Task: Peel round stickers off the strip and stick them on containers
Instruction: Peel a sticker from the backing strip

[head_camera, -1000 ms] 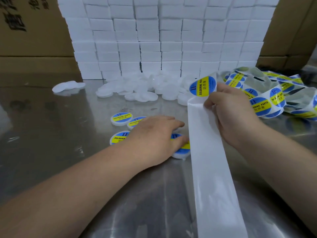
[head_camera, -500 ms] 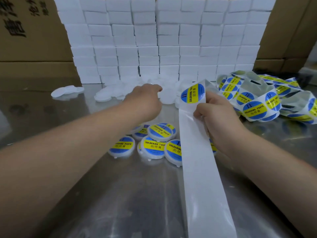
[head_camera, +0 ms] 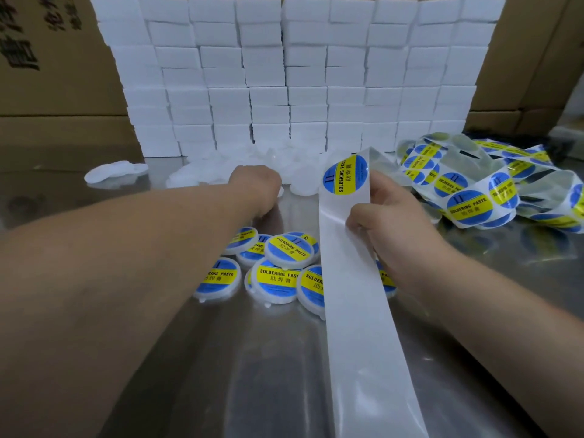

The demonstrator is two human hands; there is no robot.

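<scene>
A round blue and yellow sticker reading "SOLDERING PASTE" sits at the top of a white strip, standing up near the middle of the desk. The right hand has its grip closed on the strip just below the sticker, thumb in front and fingers behind, and the bare backing runs down from there toward the bottom edge of the view. The rest of the strip, still carrying stickers, lies in loose coils on the desk to the right.

The left hand reaches forward into a pile of plain white containers at the back of the desk. Its fingers are curled down and hidden behind the knuckles, so I cannot tell whether its grip holds anything.

Below the left forearm lies a cluster of labelled containers, some overlapping, partly covered by the strip on the right side. A few more plain white pieces lie apart on the left. Behind all this stands a wall of stacked white boxes, with brown cartons on either side.
</scene>
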